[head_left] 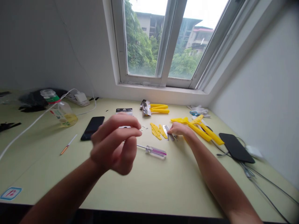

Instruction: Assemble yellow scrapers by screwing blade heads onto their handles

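Note:
My left hand (116, 143) is raised above the table, its fingers curled in toward the thumb. Whatever it may hold is hidden or too small to see. Behind it lies a screwdriver (156, 151) with a clear and purple handle, its tip covered by the hand. My right hand (179, 128) reaches out over the table, fingertips pinched at a thin grey metal strip (171, 137). Flat yellow pieces (155, 131) with pointed ends rest just left of these strips. Several tiny metal parts (143, 127) are scattered between the two hands.
Yellow-handled tools (202, 129) lie right of my right hand; more yellow handles (159, 109) stick out of packaging at the back. A black phone (92, 128), a bottle (62, 112) and a cigarette (68, 145) are on the left. A dark device (236, 147) with cables sits right.

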A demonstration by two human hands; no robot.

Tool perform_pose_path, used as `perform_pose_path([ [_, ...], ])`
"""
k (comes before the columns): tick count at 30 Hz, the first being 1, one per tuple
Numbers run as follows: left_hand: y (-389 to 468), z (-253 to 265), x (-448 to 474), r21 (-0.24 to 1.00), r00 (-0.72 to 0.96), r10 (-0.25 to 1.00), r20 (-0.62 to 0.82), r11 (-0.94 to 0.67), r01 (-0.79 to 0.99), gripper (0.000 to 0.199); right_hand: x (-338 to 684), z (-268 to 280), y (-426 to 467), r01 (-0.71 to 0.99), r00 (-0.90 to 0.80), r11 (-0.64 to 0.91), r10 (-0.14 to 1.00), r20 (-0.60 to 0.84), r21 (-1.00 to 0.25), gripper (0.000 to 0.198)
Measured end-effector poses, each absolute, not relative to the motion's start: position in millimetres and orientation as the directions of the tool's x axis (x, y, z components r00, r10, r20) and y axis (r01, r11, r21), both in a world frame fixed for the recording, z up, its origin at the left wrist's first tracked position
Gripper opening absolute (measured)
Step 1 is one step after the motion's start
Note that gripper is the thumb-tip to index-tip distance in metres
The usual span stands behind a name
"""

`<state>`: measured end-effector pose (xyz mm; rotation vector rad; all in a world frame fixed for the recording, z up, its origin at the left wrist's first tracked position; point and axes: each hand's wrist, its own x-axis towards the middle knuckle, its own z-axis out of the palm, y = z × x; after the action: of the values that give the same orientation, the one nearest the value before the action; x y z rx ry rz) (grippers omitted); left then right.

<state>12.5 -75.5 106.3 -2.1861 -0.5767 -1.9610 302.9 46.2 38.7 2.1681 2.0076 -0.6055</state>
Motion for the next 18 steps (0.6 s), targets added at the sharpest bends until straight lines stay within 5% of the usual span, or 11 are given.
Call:
perform_pose_path([
  [3, -55, 91, 26, 0.153, 0.199, 0.226, 0.954, -0.932, 0.328, 0.017, 304, 37, 47, 0.971, 0.028, -0.115, 0.927, -0.374, -0.211, 0.023],
  [12, -45, 18, 29, 0.534, 0.35, 0.596, 0.723, -0.803, 0.264, 0.017, 311, 36, 49, 0.943, -0.056, -0.07, 0.93, -0.364, -0.325, 0.025],
  [18, -46, 14, 39, 0.827, 0.339, 0.814, 0.471, -0.541, 0.15, 0.02, 287, 76, 12, 0.798, -0.435, 0.168, 0.826, -0.36, -0.579, 0.015],
])
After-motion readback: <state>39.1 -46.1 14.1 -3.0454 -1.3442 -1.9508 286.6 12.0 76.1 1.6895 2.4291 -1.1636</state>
